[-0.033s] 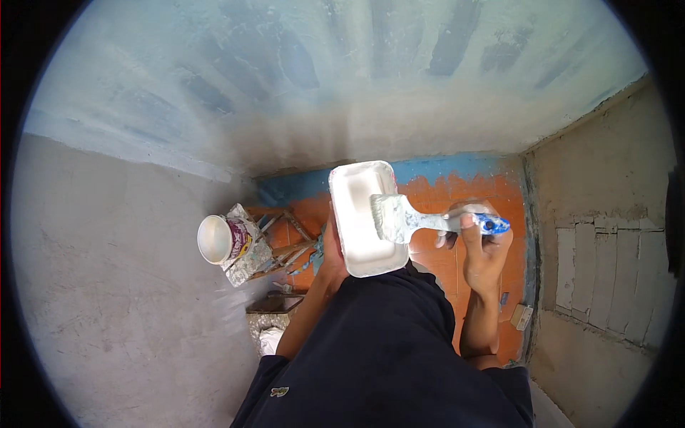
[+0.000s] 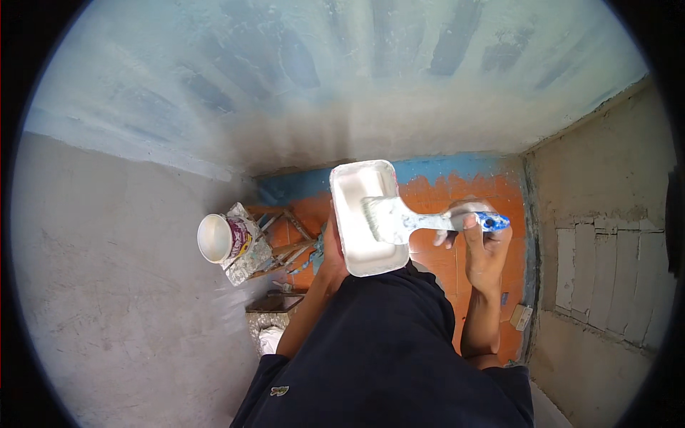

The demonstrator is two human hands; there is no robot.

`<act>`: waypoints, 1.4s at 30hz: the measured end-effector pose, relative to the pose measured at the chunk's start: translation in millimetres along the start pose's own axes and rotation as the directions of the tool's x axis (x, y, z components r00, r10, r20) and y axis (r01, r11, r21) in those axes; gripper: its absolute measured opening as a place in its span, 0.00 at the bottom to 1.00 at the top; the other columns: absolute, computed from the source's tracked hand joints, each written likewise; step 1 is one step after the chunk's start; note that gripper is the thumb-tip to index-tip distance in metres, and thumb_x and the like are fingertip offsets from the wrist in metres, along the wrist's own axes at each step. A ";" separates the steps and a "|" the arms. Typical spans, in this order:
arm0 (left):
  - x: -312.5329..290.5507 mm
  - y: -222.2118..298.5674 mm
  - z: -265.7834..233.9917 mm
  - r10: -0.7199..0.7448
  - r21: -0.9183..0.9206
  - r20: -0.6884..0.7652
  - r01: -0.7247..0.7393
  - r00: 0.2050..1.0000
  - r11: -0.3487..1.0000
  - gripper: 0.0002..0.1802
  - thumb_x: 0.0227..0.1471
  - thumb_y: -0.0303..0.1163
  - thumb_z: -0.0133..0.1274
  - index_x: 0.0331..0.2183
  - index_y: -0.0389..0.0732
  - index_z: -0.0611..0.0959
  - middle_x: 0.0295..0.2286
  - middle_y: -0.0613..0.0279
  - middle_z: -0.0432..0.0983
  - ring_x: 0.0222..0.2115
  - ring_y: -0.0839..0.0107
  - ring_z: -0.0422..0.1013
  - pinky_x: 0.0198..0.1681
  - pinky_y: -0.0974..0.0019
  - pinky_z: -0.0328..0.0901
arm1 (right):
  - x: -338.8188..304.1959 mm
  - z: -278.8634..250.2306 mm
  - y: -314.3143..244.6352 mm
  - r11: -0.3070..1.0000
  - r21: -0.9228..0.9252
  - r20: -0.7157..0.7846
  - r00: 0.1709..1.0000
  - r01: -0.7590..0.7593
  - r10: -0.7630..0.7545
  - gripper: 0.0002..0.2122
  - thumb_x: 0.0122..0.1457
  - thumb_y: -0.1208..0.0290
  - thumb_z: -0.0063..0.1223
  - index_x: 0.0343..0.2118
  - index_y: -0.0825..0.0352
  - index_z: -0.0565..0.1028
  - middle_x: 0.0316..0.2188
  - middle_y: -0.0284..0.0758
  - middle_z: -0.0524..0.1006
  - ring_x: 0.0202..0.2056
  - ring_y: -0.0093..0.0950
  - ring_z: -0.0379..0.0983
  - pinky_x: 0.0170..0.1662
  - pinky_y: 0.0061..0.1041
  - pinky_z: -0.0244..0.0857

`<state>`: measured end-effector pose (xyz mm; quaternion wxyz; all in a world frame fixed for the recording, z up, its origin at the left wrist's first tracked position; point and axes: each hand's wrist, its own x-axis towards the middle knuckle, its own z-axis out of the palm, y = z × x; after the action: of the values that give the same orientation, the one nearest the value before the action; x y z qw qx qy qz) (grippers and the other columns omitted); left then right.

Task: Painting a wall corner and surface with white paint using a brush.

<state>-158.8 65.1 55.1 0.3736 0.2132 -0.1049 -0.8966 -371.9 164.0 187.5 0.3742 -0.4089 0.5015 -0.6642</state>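
Observation:
A white rectangular tub (image 2: 349, 235) with rounded corners is held up in front of my body, white paint coating its inside. My left hand (image 2: 333, 246) grips it from the left side, its fingers mostly hidden behind the tub. In my right hand (image 2: 481, 246) is a wide paintbrush (image 2: 396, 220), pinched by its blue-and-white handle. The brush lies nearly level, bristles pointing left over the tub's inside and smeared with white. Whether the bristles touch the paint, I cannot tell. White paint marks the fingers of my right hand.
At the left, a white bucket (image 2: 214, 239) stands on a paint-splashed stepladder (image 2: 246, 264). Below it is an open box-like container (image 2: 275, 303) with a white bundle beside it. A patchy blue wall (image 2: 371, 64) rises ahead, above an orange tiled floor (image 2: 439, 278). Grey walls flank both sides.
The paintbrush has shifted slightly left over the tub, and its bristle end has tilted a little. My left hand and the tub have hardly moved.

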 end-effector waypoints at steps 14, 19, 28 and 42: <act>-5.0 -4.2 5.3 -0.108 -0.133 0.032 0.111 0.994 0.985 0.37 0.67 0.58 0.39 0.65 0.41 0.66 0.59 0.50 0.69 0.56 0.55 0.72 0.58 0.47 0.70 | 4.1 1.3 21.5 0.991 -0.031 0.247 0.962 0.130 -0.118 0.09 0.67 0.75 0.51 0.36 0.78 0.78 0.34 0.40 0.75 0.29 0.23 0.77 0.31 0.20 0.70; -10.1 -4.2 17.9 -0.098 -0.164 -0.013 0.095 0.995 0.982 0.37 0.67 0.59 0.41 0.64 0.42 0.66 0.59 0.51 0.70 0.56 0.55 0.71 0.59 0.48 0.69 | -4.2 5.2 28.5 0.998 -0.034 0.165 0.985 0.045 -0.039 0.11 0.71 0.68 0.43 0.39 0.71 0.74 0.34 0.39 0.77 0.27 0.24 0.72 0.28 0.23 0.63; -18.0 -2.4 18.6 -0.110 -0.128 0.043 0.115 0.993 0.985 0.37 0.67 0.59 0.40 0.64 0.41 0.67 0.58 0.50 0.70 0.56 0.55 0.71 0.59 0.47 0.69 | -8.6 20.8 35.0 0.950 -0.310 0.263 0.964 0.041 0.045 0.09 0.67 0.74 0.46 0.38 0.71 0.78 0.29 0.38 0.81 0.26 0.20 0.73 0.31 0.23 0.68; -14.1 -4.4 -17.1 -0.038 0.045 0.012 0.037 0.999 0.998 0.36 0.67 0.57 0.40 0.63 0.40 0.67 0.55 0.51 0.73 0.53 0.58 0.74 0.55 0.51 0.73 | -2.4 28.4 26.8 0.965 -0.256 0.167 0.986 0.053 -0.010 0.09 0.68 0.74 0.44 0.36 0.71 0.76 0.26 0.38 0.81 0.24 0.24 0.75 0.30 0.25 0.68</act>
<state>-144.8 77.8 42.6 0.3513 0.2179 -0.1233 -0.9022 -342.6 150.1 165.7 0.3467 -0.5157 0.5452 -0.5627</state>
